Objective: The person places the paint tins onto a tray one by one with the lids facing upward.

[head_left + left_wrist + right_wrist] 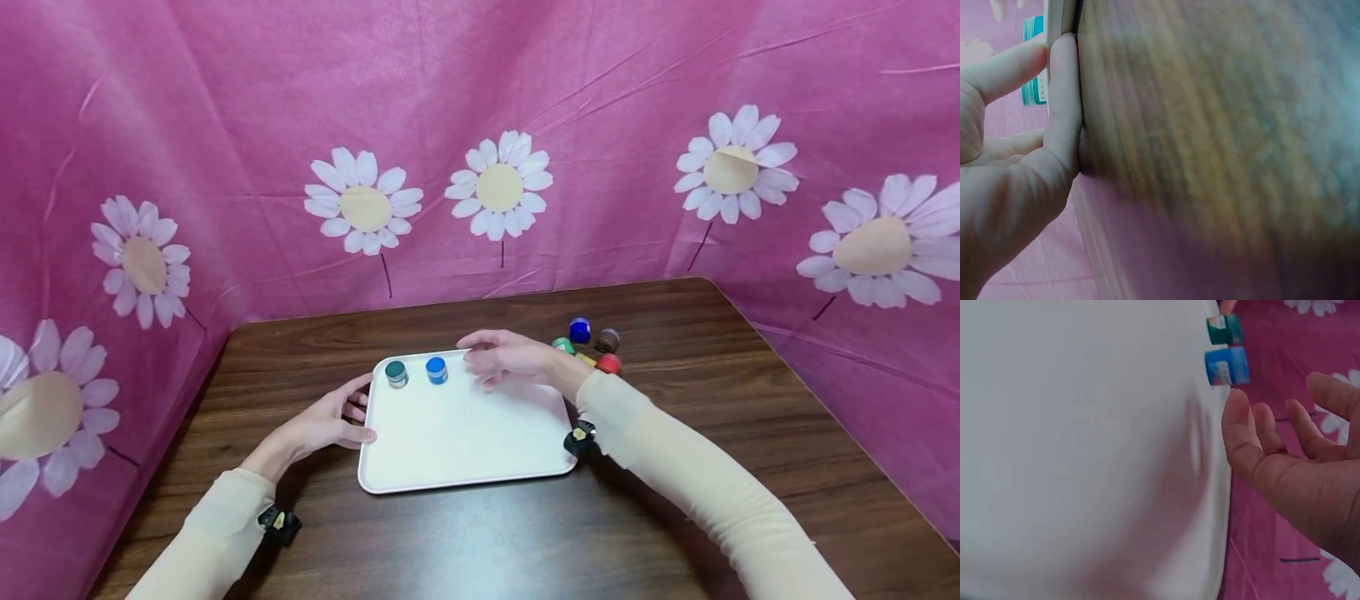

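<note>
A white tray (457, 442) lies on the wooden table. Near its back left corner stand a dark green paint jar (396, 374) and, just to the right, a blue paint jar (437, 371). My left hand (326, 423) holds the tray's left edge, thumb on the rim and fingers along the side, as the left wrist view shows close up. Over the tray's back part hovers my right hand (513, 357), its fingers loosely bent and nothing in them. In the right wrist view its fingertips are a short way from the blue jar (1227, 367).
Beyond the tray's back right corner, several more jars sit in a cluster: dark blue (580, 330), brown (608, 340), red (609, 363), light green (562, 344) and a partly hidden yellow one (586, 360). A pink cloth (442, 67) with daisies hangs around the table (300, 342).
</note>
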Demonstrator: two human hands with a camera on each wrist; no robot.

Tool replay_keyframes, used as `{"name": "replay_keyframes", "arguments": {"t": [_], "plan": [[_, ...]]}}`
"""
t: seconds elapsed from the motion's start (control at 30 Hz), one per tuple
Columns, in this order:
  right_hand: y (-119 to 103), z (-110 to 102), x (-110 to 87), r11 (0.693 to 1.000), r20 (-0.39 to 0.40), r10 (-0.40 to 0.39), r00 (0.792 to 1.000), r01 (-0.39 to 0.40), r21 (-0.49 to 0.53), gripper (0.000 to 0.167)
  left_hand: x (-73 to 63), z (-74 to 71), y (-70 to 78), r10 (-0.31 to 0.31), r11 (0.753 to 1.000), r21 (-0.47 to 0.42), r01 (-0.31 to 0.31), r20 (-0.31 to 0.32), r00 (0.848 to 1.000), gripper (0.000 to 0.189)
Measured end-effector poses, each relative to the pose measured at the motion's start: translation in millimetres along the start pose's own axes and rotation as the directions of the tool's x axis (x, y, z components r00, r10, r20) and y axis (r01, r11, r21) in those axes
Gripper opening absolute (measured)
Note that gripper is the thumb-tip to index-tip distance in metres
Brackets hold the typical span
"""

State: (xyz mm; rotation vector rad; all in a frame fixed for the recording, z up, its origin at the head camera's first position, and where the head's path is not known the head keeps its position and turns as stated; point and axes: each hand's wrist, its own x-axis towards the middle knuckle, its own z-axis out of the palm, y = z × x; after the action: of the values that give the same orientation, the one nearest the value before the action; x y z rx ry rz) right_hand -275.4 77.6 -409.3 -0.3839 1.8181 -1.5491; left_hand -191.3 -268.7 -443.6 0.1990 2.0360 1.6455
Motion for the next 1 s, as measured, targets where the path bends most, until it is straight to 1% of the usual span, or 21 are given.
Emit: {"name": "replay_keyframes", "arguments": {"t": [0.17, 0.3, 0.43, 0.63, 0.73, 0.83, 0.93, 1.0], "plan": [[-9.5, -24.7, -26.2, 0.999, 0.007, -0.036, 0.999, 0.036, 0.002, 0.052, 0.3, -1.1, 0.0, -0.005, 1.000, 0.008, 0.005, 0.002, 1.000, 0.105], [-13.1, -44.8, -46.8, 0.998, -0.010, -0.056, 0.998, 0.056, 0.005, 0.048, 0.1, -1.0, 0.6, -0.008, 1.000, 0.014, 0.008, 0.006, 1.000, 0.104], [-13.8, -64.7, -67.8, 0.998, -0.047, -0.069, 0.997, 0.068, -0.010, 0.047, 0.3, -0.9, 0.6, -0.007, 1.000, 0.018, 0.007, 0.010, 1.000, 0.103], [-11.9, -89.6, -95.1, 0.996, -0.136, -0.091, 0.986, 0.089, -0.022, 0.046, 0.2, 0.2, 2.4, 0.002, 1.000, 0.018, -0.003, 0.021, 1.000, 0.103], [-10.0, -98.4, -106.1, 0.995, -0.151, -0.100, 0.983, 0.094, -0.046, 0.046, -0.2, 1.1, 3.1, 0.004, 1.000, 0.025, -0.004, 0.015, 1.000, 0.104], [-5.5, -104.1, -113.2, 0.994, -0.178, -0.091, 0.980, 0.078, -0.081, 0.045, -0.9, 0.8, 3.0, 0.006, 1.000, 0.025, -0.006, 0.011, 1.000, 0.104], [2.9, -106.2, -117.5, 0.995, -0.193, -0.062, 0.979, 0.045, -0.093, 0.045, -2.5, -1.1, 2.9, 0.013, 1.000, 0.025, -0.013, 0.020, 1.000, 0.104], [9.5, -106.5, -120.6, 0.994, -0.184, -0.045, 0.982, 0.026, -0.109, 0.048, -2.8, -1.7, 3.1, 0.014, 1.000, 0.026, -0.014, 0.019, 1.000, 0.104]]}}
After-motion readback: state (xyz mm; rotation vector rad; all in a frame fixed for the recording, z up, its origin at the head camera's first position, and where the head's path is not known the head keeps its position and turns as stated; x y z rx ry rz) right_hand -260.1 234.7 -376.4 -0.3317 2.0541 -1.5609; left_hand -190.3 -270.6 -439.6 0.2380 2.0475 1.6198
